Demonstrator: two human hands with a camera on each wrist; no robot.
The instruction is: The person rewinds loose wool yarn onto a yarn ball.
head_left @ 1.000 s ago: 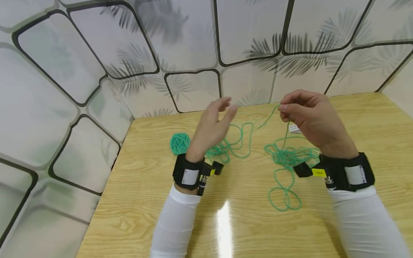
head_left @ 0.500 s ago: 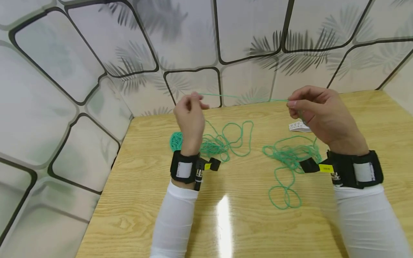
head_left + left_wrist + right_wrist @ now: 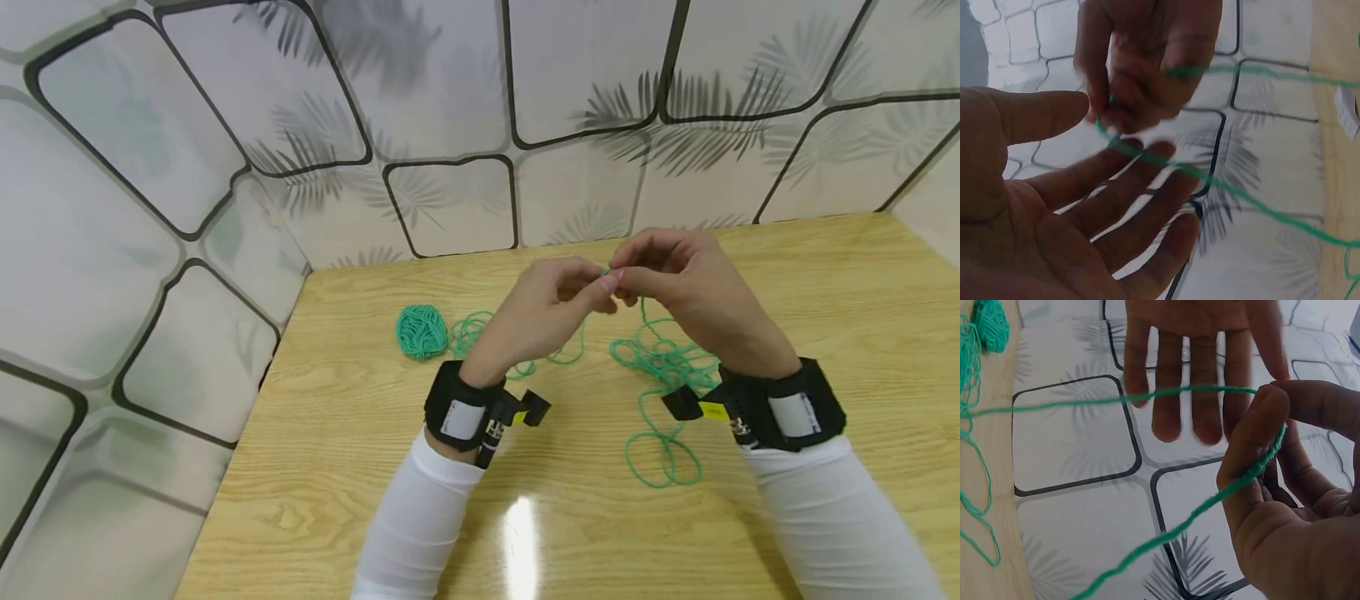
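Note:
My right hand pinches a strand of green yarn between thumb and fingertip, raised above the table. Close against it is my left hand, its fingers extended. The left wrist view shows the strand crossing near the left fingertips, with the thumb apart from them. In the head view the meeting fingertips cover most of the held strand. Below the right hand lies a loose tangle of green yarn. Beyond the left wrist a wound yarn ball sits by more loose loops, partly hidden by the left hand.
The wooden table backs onto a patterned wall covering. A single looped strand trails toward the front from the right tangle. A small printed paper label lies on the table, hidden in the head view.
My left hand swung out left, drawing a strand taut half a second ago, then came back right to the right hand. The right hand moved slightly left and down, still pinching yarn.

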